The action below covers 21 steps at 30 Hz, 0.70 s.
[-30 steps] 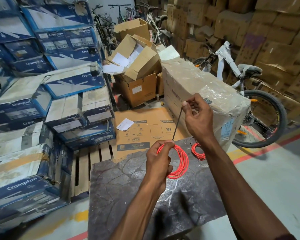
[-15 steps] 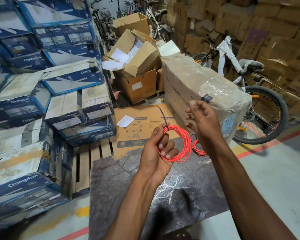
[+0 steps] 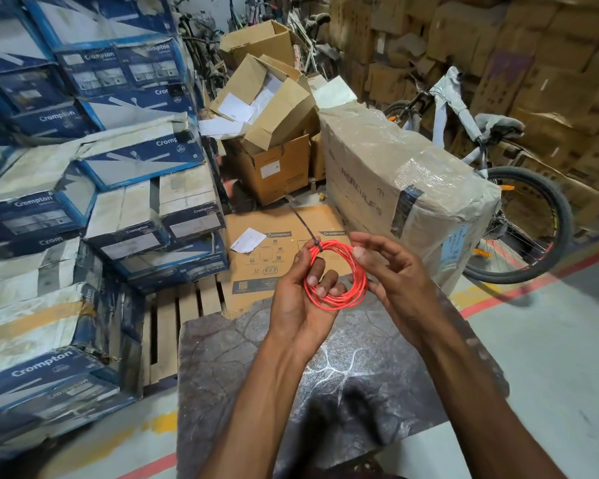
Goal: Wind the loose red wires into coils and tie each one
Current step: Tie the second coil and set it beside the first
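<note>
The left side of the red wire coil (image 3: 339,300) is covered by fingers of the left hand (image 3: 296,302) curled through it. Its right edge is crossed by the right hand (image 3: 396,276); whether it is pinched there cannot be told. The tail of the black tie (image 3: 317,245) is blurred. Both forearms and the near side of the table (image 3: 229,368) are cut off by the bottom edge. Much of the bicycle (image 3: 498,124) is hidden behind the wrapped carton (image 3: 395,174). Small print on the flat carton (image 3: 256,248) cannot be read.

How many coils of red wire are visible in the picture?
1. The red coil is held in the left hand, above the table. Others may be hidden behind the right hand.
</note>
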{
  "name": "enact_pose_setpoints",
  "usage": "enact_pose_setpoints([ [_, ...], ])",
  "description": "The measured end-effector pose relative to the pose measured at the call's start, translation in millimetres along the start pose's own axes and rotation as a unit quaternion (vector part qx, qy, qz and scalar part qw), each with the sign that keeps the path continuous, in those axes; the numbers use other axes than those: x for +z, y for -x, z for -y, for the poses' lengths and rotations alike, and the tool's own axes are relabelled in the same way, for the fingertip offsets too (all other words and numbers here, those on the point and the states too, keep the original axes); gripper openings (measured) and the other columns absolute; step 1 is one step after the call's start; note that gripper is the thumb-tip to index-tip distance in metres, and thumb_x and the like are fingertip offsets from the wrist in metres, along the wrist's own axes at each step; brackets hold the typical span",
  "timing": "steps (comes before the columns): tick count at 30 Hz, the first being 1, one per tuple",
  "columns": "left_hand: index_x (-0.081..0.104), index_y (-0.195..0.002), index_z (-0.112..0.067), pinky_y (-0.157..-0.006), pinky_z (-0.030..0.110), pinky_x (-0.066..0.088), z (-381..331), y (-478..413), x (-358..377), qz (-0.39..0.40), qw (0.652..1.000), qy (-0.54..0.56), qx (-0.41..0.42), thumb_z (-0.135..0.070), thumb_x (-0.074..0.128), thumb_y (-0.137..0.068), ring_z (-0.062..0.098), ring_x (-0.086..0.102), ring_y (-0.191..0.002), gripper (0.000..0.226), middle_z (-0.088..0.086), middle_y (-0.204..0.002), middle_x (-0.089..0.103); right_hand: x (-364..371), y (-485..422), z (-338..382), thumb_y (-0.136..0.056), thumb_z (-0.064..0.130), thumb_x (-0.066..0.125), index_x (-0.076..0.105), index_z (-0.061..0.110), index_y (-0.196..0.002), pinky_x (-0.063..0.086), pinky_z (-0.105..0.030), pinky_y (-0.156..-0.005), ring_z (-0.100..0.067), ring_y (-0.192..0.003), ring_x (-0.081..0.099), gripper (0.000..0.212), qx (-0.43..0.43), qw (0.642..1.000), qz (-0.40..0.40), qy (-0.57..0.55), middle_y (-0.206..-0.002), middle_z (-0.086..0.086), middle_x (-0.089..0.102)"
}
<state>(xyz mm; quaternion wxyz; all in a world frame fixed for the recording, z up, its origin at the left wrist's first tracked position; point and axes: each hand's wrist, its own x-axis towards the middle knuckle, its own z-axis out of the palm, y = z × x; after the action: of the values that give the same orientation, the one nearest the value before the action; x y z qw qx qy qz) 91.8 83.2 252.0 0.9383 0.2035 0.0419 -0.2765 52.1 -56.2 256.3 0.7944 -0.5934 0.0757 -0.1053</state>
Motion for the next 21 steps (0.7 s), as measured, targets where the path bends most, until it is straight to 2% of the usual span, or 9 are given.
enact_pose_setpoints([
  [3, 0.062, -0.105, -0.011, -0.049, 0.026, 0.043, -2, 1, -2, 0.000, 1.000, 0.019, 0.007, -0.023, 0.044, -0.106, 0.011, 0.037, -0.042, 0.022, -0.002, -0.052, 0.036, 2, -2, -6, -0.081, 0.023, 0.077, 0.077, 0.017, -0.111, 0.056, -0.034, -0.093, -0.016, -0.102, 0.065, 0.031, -0.009, 1.000, -0.002, 0.002, -0.120, -0.004, 0.076],
  [8, 0.060, -0.109, -0.013, -0.061, 0.026, 0.037, -4, -2, -14, -0.030, 0.999, 0.009, 0.010, -0.023, 0.047, -0.102, 0.009, 0.041, -0.049, 0.018, -0.003, -0.056, 0.039, 1, -6, -14, -0.080, 0.021, 0.078, 0.079, 0.016, -0.109, 0.055, -0.028, -0.087, -0.016, -0.096, 0.067, 0.029, 0.001, 1.000, 0.002, 0.015, -0.111, -0.008, 0.079],
  [13, 0.061, -0.124, -0.009, -0.056, 0.026, 0.053, -8, 1, -19, -0.089, 0.985, -0.139, 0.052, -0.012, 0.050, -0.103, 0.011, 0.054, -0.056, 0.023, 0.002, -0.069, 0.054, 1, -9, -26, -0.078, 0.020, 0.082, 0.080, 0.013, -0.106, 0.054, -0.030, -0.086, -0.015, -0.094, 0.072, 0.029, 0.008, 0.999, -0.040, 0.010, -0.106, -0.011, 0.080],
  [17, 0.063, -0.123, -0.007, -0.060, 0.026, 0.055, -11, 5, -21, -0.112, 0.963, -0.236, 0.070, -0.013, 0.056, -0.102, 0.015, 0.060, -0.061, 0.023, 0.006, -0.079, 0.063, 1, -8, -29, -0.079, 0.019, 0.082, 0.080, 0.015, -0.103, 0.055, -0.028, -0.086, -0.016, -0.095, 0.073, 0.025, 0.002, 0.998, -0.060, 0.009, -0.103, -0.008, 0.080],
  [21, 0.063, -0.119, -0.006, -0.066, 0.032, 0.055, -18, 6, -19, -0.097, 0.977, -0.187, 0.011, -0.010, 0.049, -0.104, 0.013, 0.057, -0.057, 0.021, 0.005, -0.074, 0.058, 2, -5, -28, -0.083, 0.011, 0.080, 0.079, 0.012, -0.107, 0.056, -0.027, -0.085, -0.015, -0.095, 0.074, 0.024, -0.016, 0.998, -0.059, 0.014, -0.103, -0.008, 0.080],
])
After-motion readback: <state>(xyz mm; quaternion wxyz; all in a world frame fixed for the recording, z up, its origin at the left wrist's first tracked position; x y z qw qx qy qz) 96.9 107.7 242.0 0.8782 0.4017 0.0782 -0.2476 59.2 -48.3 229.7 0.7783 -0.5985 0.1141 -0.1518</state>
